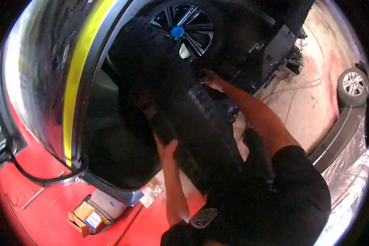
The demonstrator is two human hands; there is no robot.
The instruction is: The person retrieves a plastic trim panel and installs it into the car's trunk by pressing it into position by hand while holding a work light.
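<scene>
A long, dark black panel (pixel 192 110), possibly plastic, runs slantwise from the wheel area down to my torso. My left hand (pixel 166 151) is closed on its left edge, thumb showing and the other fingers mostly hidden. On the panel's right side, higher up, my right hand (pixel 212 80) has its fingers bent at the edge; deep shadow blurs the fingertips. Above the panel is a car wheel (pixel 201 35) with dark and silver spokes and a blue centre (pixel 177 32). Much of the panel's outline is lost in the dark.
Yellow tape (pixel 76 82) lines the vehicle body on the left. An open cardboard box (pixel 83 213) sits low on the left, above the red floor (pixel 41 221). At right are a loose wheel (pixel 353 85), a long grey car part (pixel 340 133) and crumpled plastic sheeting (pixel 348 176).
</scene>
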